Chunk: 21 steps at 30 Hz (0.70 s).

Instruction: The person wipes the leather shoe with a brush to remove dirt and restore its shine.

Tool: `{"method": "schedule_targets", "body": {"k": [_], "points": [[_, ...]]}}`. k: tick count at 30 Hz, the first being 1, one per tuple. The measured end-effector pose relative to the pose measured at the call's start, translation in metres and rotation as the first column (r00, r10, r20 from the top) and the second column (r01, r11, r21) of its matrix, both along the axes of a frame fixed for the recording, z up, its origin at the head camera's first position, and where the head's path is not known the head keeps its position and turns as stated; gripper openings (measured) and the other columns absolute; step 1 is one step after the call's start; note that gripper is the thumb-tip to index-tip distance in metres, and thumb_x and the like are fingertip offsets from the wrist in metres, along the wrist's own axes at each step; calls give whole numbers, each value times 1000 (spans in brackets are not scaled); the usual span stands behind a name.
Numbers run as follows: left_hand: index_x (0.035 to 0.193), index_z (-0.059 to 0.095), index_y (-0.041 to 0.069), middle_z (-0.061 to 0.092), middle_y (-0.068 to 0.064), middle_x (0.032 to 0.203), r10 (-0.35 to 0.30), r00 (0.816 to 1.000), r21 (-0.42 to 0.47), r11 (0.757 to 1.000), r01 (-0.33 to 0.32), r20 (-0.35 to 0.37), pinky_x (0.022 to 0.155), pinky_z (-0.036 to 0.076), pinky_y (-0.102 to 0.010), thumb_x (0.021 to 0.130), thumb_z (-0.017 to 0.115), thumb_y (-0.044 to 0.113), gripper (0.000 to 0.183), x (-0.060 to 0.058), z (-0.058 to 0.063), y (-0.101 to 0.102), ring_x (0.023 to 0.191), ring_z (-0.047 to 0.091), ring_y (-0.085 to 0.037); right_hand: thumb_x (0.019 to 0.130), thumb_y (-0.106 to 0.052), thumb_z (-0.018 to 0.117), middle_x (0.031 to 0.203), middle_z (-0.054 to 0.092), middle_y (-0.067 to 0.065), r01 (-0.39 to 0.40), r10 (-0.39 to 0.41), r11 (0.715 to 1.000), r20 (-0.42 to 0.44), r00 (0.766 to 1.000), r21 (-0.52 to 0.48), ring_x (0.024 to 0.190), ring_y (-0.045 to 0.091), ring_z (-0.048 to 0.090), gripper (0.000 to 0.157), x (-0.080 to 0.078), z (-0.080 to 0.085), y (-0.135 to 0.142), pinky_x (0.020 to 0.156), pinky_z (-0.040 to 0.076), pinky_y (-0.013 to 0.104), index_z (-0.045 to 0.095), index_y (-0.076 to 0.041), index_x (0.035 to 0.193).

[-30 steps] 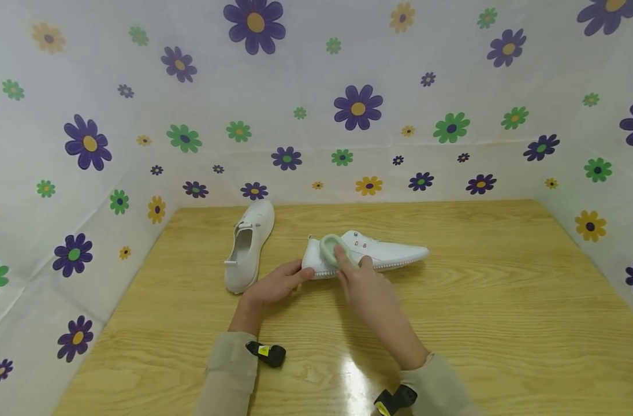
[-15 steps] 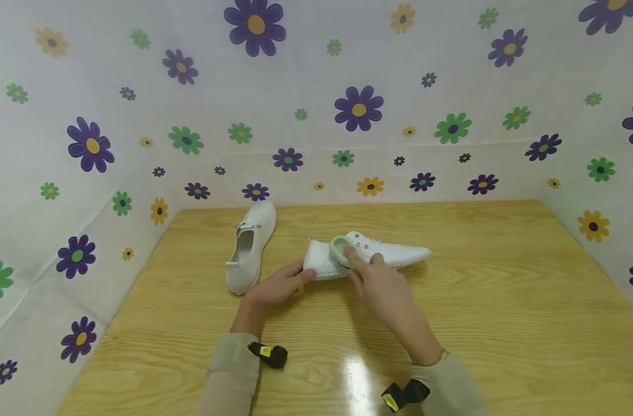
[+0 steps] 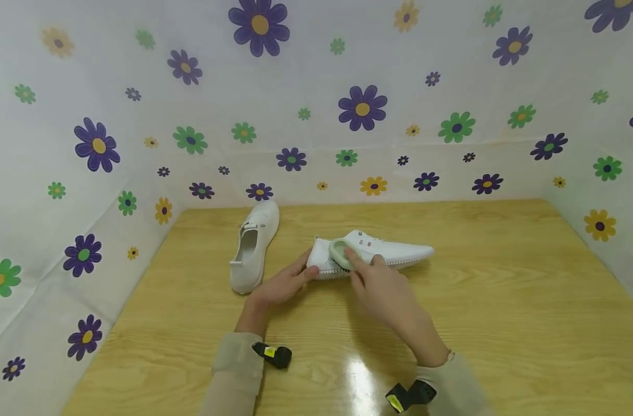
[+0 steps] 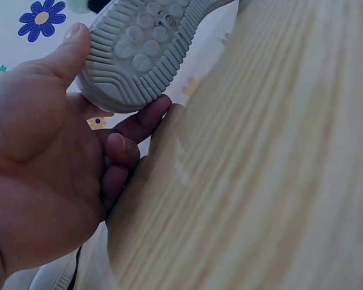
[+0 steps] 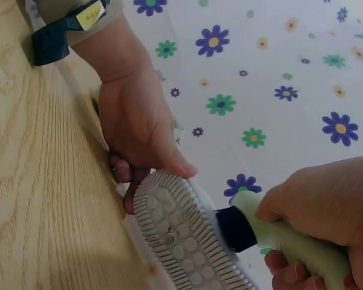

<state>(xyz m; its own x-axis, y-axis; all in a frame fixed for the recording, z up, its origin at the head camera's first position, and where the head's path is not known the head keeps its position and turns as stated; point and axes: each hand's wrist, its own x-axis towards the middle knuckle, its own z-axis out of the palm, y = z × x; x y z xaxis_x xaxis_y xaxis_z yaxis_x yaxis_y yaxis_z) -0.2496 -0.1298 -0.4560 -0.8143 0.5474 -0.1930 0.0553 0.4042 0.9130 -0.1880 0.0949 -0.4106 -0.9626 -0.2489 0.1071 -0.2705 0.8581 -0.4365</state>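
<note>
A white lace-up shoe (image 3: 399,252) lies on its side, toe to the right and patterned sole (image 4: 146,51) turned toward the person. My left hand (image 3: 282,284) grips it at the heel, thumb on the sole's edge and fingers underneath. A pale green brush (image 5: 308,257) with a dark bristle block is held in my right hand (image 3: 386,292), index finger extended along its oval head. Those bristles (image 5: 236,229) meet the side of the shoe just ahead of the heel. The matching white shoe (image 3: 251,248) stands upright at the left, toe pointing away.
Both shoes are on a wood-grain table (image 3: 503,300). A white flower-printed cloth (image 3: 306,86) encloses the back and both sides. Small black cameras are strapped at both wrists, over beige sleeves (image 3: 237,370).
The brush in my right hand has shifted a little to the right along the shoe's side. My left hand stays at the heel, and the whole scene has drifted slightly right in view.
</note>
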Motion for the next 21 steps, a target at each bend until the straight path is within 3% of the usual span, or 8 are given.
{"method": "schedule_targets", "body": {"k": [3,8,11,16,21], "points": [[152,6,16,8,-5,158,5,1000,-22,1000,-5,0,114,13,-44,102,37,34,62,0,-3,-1,143,7,-22,100,-27,44,86,49,14,10,-10,1000,5,1000,11,50,18,43,47,-4,-2,-1,43,36,30,36,-24,147],[152,6,22,7,1,157,-11,999,21,1000,12,-36,114,13,-45,102,36,36,60,-9,-24,-4,143,7,-18,102,-28,42,86,49,13,-85,85,996,-31,996,1,52,14,42,48,-9,-9,-12,45,36,27,33,-22,148],[152,8,22,9,1,157,-41,998,52,998,44,-56,113,15,-45,102,37,35,59,-10,-27,-4,143,8,-17,101,-28,43,81,49,11,-115,115,993,-15,993,-15,51,14,40,46,-7,-6,-12,44,36,27,36,-22,147],[152,11,21,14,0,157,-36,998,9,999,36,-43,113,17,-44,101,37,41,61,-9,-28,-6,143,11,-17,99,-26,47,82,52,11,-67,70,997,65,995,-41,57,17,43,46,-4,7,3,47,36,30,40,-21,145],[153,9,17,13,-4,157,-34,998,-22,999,33,-50,113,15,-44,101,36,44,64,-9,-28,-7,143,10,-20,100,-24,47,84,52,14,-31,31,999,18,999,-15,55,18,43,47,-9,4,5,47,36,29,39,-19,145]]}}
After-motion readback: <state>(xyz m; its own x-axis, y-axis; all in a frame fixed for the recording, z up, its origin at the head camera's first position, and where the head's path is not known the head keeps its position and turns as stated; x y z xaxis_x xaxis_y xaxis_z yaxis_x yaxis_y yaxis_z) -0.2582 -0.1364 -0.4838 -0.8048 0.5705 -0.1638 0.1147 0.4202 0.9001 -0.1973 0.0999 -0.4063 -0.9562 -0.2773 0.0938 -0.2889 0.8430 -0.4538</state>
